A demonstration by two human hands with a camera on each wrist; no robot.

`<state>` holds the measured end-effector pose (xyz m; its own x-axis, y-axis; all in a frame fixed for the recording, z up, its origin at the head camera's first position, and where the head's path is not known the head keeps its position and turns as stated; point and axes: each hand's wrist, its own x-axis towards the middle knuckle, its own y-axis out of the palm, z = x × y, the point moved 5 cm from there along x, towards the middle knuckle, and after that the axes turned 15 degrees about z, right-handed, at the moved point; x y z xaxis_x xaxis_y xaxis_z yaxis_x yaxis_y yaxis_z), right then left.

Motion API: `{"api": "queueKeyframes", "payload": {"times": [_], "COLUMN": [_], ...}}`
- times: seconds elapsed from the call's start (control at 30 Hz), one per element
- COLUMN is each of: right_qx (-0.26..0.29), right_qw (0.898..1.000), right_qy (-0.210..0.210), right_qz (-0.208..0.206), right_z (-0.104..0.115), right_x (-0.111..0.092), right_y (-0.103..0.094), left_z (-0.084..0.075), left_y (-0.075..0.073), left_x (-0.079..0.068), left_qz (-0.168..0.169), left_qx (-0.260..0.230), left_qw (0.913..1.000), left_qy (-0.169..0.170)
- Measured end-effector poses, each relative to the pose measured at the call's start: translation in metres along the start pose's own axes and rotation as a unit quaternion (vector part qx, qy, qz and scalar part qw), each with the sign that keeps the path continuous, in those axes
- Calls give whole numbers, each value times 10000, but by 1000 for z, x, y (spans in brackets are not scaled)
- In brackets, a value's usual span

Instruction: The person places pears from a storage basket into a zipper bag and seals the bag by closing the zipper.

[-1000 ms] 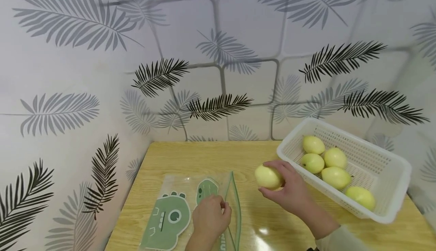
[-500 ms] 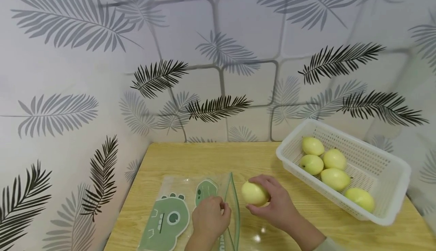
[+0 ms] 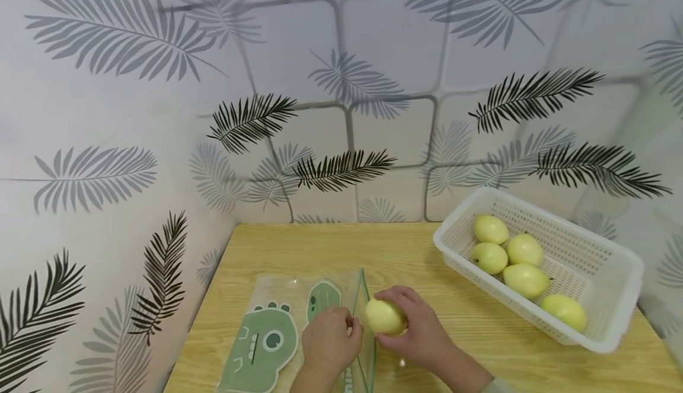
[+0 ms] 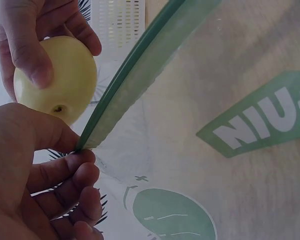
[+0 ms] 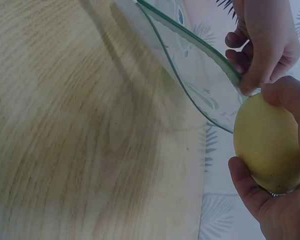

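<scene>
A yellow fruit [image 3: 384, 317] is gripped by the right hand [image 3: 420, 336]; a clear bag [image 3: 274, 342] (green-edged) is pinched by the left hand [image 3: 329, 342].

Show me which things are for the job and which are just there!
For the job:
- clear bag, pinched by the left hand
- yellow fruit in the right hand
- probably the white basket and its five fruits

Just there:
- wooden table
- leafy backdrop
</scene>
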<state>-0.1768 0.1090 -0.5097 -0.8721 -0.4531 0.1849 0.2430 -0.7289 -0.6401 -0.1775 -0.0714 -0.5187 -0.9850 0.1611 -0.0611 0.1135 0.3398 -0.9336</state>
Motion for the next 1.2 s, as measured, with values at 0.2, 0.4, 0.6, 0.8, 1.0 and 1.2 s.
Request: {"api": "queueKeyframes", "payload": {"times": [0.2, 0.4, 0.6, 0.8, 1.0, 1.2], "right_qx": [-73, -294, -277, -462, -842, -1298], "right_qw": [9999, 9994, 9991, 9981, 9947, 9895], "right_qy": [-22, -14, 137, 192, 161, 55], "right_qz": [105, 155, 305, 364, 569, 635], "right_z": [-1, -2, -1, -2, -7, -7], "right_x": [2, 6, 10, 13, 16, 22], "right_y": [7, 12, 16, 22, 32, 39], "left_z": [-2, -2, -1, 1, -2, -6], "left_y": [-2, -3, -4, -4, -7, -10], "left_x": [0, -1, -2, -2, -3, -4], "left_qz": [-37, -70, -94, -120, -207, -156], "left_qx": [17, 42, 27, -77, -142, -136], "left_qw": [10000, 9999, 9998, 9997, 9994, 9995], "left_qy": [16, 72, 148, 191, 259, 239]}}
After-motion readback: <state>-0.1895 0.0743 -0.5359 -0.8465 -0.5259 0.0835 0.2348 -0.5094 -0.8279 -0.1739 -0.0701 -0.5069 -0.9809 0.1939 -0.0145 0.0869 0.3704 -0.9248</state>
